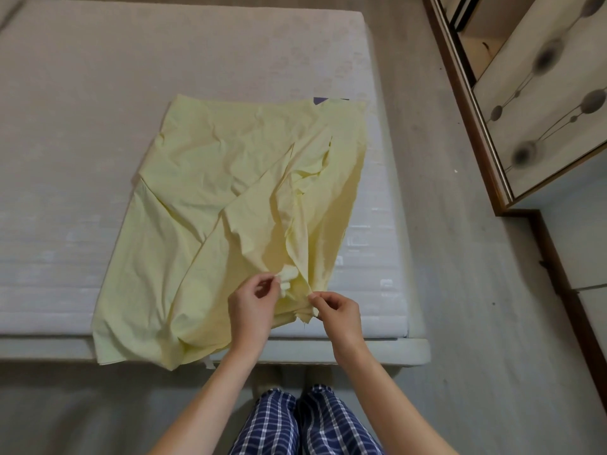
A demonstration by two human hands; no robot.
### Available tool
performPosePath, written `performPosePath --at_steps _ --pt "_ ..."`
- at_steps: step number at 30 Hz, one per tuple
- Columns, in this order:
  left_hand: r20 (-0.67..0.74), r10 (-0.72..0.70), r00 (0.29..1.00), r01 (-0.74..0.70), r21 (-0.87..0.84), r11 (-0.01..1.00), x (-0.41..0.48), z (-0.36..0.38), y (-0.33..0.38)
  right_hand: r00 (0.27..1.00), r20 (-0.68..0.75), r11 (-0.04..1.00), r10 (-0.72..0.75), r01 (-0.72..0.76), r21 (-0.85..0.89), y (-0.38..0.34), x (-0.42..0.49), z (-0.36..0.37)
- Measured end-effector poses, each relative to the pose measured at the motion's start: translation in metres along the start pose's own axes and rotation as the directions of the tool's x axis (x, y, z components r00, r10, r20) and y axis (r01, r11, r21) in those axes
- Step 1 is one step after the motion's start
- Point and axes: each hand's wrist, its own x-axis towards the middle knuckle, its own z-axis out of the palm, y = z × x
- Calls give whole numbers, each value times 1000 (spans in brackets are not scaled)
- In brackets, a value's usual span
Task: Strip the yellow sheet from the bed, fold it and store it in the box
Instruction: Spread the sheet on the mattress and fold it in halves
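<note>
Lying partly folded on the bare mattress [82,126], the yellow sheet [230,198] runs its long axis away from the person, near edge spilling over the bed's front. The left hand [253,303] pinches a bunched corner; just right of it, the right hand [338,310] pinches the neighbouring corner. The sheet's bulk lies ahead of both sets of fingers, slightly leftward.

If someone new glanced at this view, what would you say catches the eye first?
The pale yellow sheet stands out most: it lies rumpled and partly folded on the bare mattress, with its near edge hanging over the side of the bed. Right at that near edge, the left hand and right hand each pinch a bit of the fabric. On the far right stands a wardrobe with a patterned door.
</note>
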Motion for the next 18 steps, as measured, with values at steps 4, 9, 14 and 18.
performPosePath --at_steps 4,9,14,18 --pt "199 195 960 -227 152 962 -12 9 6 999 34 999 -17 16 30 -1 -2 2" --pt "191 203 960 -238 183 954 -19 15 4 999 31 998 -35 33 56 1 -4 -3" --pt "256 147 956 -189 150 970 -20 16 4 999 25 997 -40 39 65 2 -2 -3" --pt "280 16 960 -47 104 993 -18 19 -3 996 81 997 -47 41 67 2 -3 -4"
